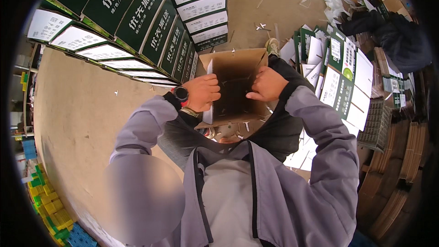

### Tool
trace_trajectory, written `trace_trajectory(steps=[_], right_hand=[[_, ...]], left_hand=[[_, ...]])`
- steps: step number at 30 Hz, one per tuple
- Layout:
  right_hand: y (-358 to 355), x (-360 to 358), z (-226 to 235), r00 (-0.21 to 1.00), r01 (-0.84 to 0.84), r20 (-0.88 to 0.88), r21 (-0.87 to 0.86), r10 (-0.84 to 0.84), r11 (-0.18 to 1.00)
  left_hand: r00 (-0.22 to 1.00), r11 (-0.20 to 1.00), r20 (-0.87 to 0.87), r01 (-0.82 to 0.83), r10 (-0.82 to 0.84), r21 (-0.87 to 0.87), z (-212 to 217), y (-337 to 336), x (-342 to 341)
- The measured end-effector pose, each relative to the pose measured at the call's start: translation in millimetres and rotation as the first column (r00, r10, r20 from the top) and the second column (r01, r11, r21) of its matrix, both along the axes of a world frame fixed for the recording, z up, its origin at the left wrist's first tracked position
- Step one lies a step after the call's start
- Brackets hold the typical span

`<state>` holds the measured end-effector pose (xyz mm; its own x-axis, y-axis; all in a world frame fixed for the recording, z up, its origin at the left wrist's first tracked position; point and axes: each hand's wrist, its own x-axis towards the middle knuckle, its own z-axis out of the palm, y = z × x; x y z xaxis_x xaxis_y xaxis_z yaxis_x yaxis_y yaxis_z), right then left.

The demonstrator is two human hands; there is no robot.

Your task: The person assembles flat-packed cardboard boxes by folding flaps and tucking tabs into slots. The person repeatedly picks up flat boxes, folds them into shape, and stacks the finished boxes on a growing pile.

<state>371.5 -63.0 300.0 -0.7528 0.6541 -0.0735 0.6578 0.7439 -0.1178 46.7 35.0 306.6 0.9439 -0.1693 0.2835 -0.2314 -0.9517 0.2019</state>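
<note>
An open cardboard box [237, 57] stands between my knees, its brown inside showing and its bottom in shadow. My left hand [203, 92] is closed over the box's left wall, fingers curled inward over a white-faced edge. On the opposite side, my right hand [270, 84] grips the right wall, with its thumb pointing into the box. A dark watch [180, 93] is on my left wrist.
Green-and-white cartons [146, 23] are stacked high at the far left. Flattened green-and-white cartons [343, 73] lie in a pile to the right, beside a grey plastic crate [376, 123]. White scraps [262, 26] litter the floor. Yellow and green crates [52, 206] stand at lower left.
</note>
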Motion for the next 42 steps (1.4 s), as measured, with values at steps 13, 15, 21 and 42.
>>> trace_trajectory(steps=[13, 15, 21, 42], right_hand=[[10, -72, -127, 0.937, 0.263, -0.291, 0.216, -0.195, 0.940], [-12, -62, -111, 0.747, 0.622, -0.314, 0.018, -0.586, 0.783], [-36, -39, -169, 0.116, 0.686, -0.313, -0.661, -0.943, 0.304], [-110, -69, 2, 0.921, 0.304, -0.178, -0.229, -0.347, 0.925]], left_hand=[[0.896, 0.925, -0.248, -0.379, 0.369, 0.009, -135, -6, 16], [0.873, 0.896, -0.212, -0.443, 0.439, 0.033, -130, -12, -5], [0.881, 0.894, -0.187, -0.448, 0.435, -0.029, -128, -9, -17], [0.720, 0.651, 0.225, -0.691, 0.656, 0.314, -94, -9, 76]])
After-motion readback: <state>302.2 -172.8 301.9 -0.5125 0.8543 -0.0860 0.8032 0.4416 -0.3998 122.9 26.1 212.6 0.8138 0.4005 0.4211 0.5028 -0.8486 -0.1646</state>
